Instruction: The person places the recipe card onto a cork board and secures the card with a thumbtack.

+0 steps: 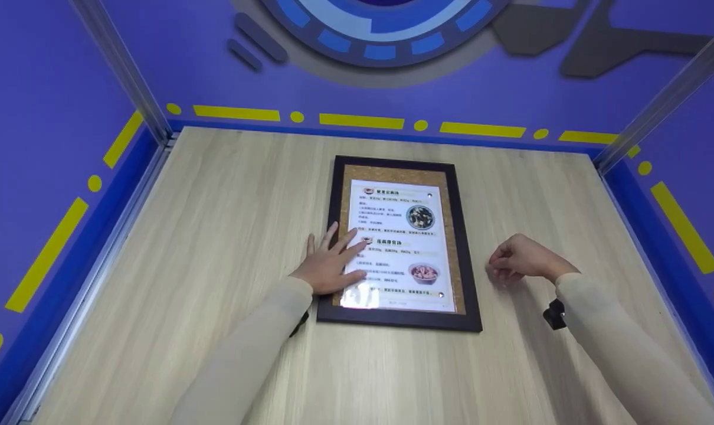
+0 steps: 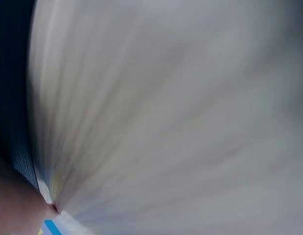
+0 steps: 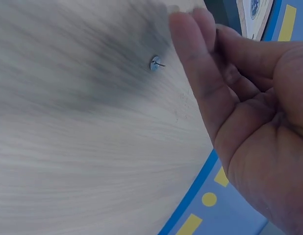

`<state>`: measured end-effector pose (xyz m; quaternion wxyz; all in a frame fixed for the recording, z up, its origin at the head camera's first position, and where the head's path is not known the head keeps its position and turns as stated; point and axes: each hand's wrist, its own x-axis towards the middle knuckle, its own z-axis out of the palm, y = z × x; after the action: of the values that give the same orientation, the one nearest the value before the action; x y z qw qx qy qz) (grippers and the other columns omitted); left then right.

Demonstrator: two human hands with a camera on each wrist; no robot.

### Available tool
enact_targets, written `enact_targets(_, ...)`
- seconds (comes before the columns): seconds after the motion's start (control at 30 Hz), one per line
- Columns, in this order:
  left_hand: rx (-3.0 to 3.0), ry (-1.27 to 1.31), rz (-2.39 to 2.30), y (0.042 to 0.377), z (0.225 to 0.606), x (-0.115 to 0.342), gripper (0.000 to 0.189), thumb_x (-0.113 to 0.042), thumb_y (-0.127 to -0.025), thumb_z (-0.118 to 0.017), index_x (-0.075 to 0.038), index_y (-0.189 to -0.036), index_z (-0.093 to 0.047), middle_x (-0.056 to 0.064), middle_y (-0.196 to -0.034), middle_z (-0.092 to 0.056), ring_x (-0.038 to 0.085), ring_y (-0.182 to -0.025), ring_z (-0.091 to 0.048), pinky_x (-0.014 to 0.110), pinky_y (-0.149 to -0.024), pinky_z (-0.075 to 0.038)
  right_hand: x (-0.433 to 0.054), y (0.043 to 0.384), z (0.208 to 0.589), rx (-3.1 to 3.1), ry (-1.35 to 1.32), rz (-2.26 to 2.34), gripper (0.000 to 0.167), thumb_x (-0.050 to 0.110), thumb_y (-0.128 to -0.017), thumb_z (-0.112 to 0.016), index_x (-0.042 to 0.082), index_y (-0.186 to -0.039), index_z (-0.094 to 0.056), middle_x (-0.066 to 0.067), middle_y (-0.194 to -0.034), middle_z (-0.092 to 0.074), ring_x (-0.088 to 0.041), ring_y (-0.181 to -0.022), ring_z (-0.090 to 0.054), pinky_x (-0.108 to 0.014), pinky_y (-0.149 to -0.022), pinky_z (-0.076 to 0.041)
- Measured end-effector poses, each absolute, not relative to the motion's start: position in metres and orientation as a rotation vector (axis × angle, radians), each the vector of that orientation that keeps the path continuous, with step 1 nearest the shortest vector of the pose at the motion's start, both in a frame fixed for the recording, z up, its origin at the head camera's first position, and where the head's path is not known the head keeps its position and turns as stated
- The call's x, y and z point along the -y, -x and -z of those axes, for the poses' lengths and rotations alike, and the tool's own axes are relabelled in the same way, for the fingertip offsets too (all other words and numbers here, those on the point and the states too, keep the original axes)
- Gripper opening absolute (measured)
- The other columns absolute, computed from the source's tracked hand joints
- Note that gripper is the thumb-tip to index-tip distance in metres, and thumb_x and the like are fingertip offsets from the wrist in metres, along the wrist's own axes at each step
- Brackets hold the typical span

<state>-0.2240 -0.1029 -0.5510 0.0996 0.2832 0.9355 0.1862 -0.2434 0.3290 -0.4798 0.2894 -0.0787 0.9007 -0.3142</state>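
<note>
A dark-framed cork board [image 1: 399,326] lies flat with a printed sheet [image 1: 392,218] on its cork. The sheet carries text and two pictures of food. Spread fingers of my left hand [image 1: 326,268] rest on the sheet's lower left, the palm over the frame's left edge. Right of the frame, my right hand [image 1: 528,257] is low over the table with fingers bent; whether the fingertips pinch anything is hidden. In the right wrist view a thumbtack [image 3: 155,63] lies on the tabletop near those fingertips, pin sticking out. Two small tack heads show on the sheet's right side.
The light wood tabletop [image 1: 227,195] meets blue-purple walls [image 1: 215,77] with yellow dashes at the back and both sides. Metal posts [image 1: 121,65] stand at the back corners. The left wrist view is mostly filled by a blurred pale surface.
</note>
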Motion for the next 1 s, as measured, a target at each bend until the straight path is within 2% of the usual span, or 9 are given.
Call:
enact_targets(0.4, -2.769, -0.84, -0.559, 0.2251, 0.5536, 0.1029, 0.073, -0.068, -0.097, -0.038, -0.034, -0.159, -0.02, -0.003, -0.166, -0.006, 0.034, -0.149, 0.012, 0.075, -0.106, 0.002, -0.331, 0.2409, 0.4799, -2.466, 0.263, 0.82, 0.017, -0.004, -0.097, -0.057, -0.012, -0.103, -0.07, -0.015, -0.085, -0.069, -0.023, -0.075, -0.065, -0.038, -0.064, -0.057)
enact_targets(0.67, -2.76, -0.844, -0.569, 0.224, 0.5509, 0.1034, 0.074, -0.068, -0.097, -0.037, -0.033, -0.16, -0.021, -0.003, -0.166, -0.005, 0.035, -0.149, 0.012, 0.076, -0.105, 0.001, -0.3336, 0.2419, 0.4809, -2.495, 0.312, 0.804, 0.018, -0.005, -0.096, -0.058, -0.014, -0.105, -0.069, -0.02, -0.09, -0.071, -0.028, -0.077, -0.067, -0.04, -0.065, -0.057)
enact_targets(1.0, -2.77, -0.834, -0.55, 0.2242, 0.5514, 0.103, 0.073, -0.067, -0.097, -0.038, -0.032, -0.159, -0.022, -0.002, -0.166, -0.007, 0.036, -0.149, 0.01, 0.076, -0.105, 0.0, -0.3305, 0.2435, 0.4802, -2.563, 0.304, 0.838, 0.012, -0.005, -0.094, -0.06, -0.012, -0.097, -0.07, -0.014, -0.077, -0.067, -0.026, -0.07, -0.063, -0.038, -0.061, -0.054)
